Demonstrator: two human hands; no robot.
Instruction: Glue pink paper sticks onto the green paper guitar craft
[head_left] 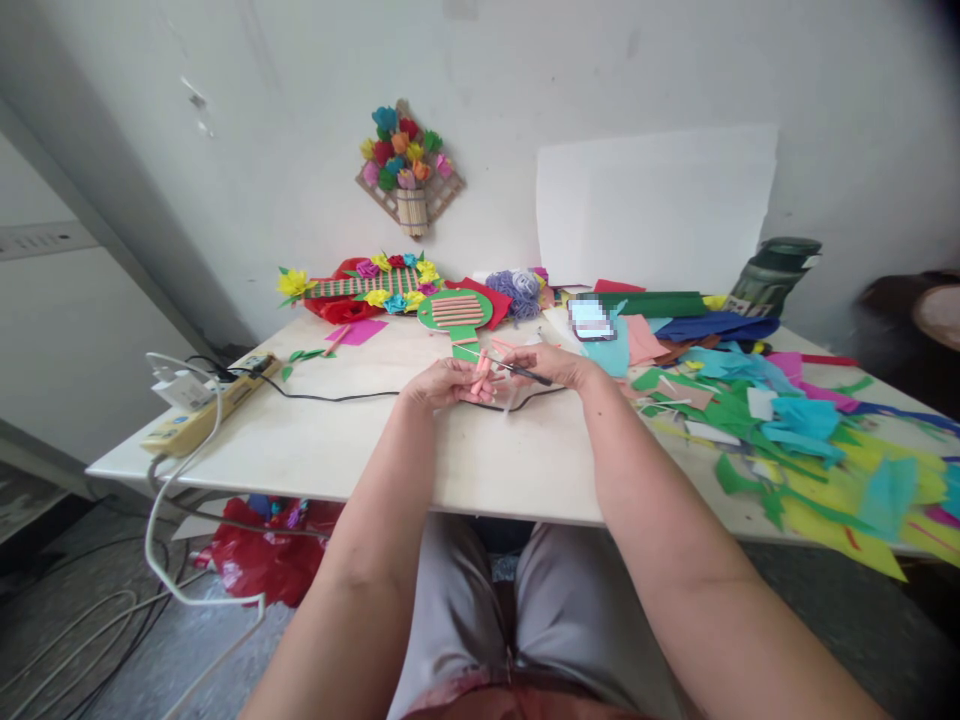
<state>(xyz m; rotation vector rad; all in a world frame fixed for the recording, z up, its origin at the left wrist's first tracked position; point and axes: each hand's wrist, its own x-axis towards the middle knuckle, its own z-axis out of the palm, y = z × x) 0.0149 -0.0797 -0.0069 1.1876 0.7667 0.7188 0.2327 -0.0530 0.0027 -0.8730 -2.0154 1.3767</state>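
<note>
Between the fingers of my left hand (452, 382) are several short pink paper rolls (481, 372), held just above the table. My right hand (551, 366) grips scissors (529, 375) with dark handles. Their thin blades point left, close to the rolls; whether they touch is too small to tell. Just beyond my hands lies a green paper fan shape (466, 347) with a round head. Pink rolls (457, 310) lie side by side across that head. A pale translucent piece (511, 400) shows below my hands, its kind unclear.
A yellow power strip (217, 405) with cables sits at the left; a black cord (330, 397) runs behind my hands. Paper scraps (780, 430) crowd the right side. A phone (592, 319), yarn (517, 292), a flowered paper guitar (367, 285) and a bottle (772, 278) stand or lie farther back.
</note>
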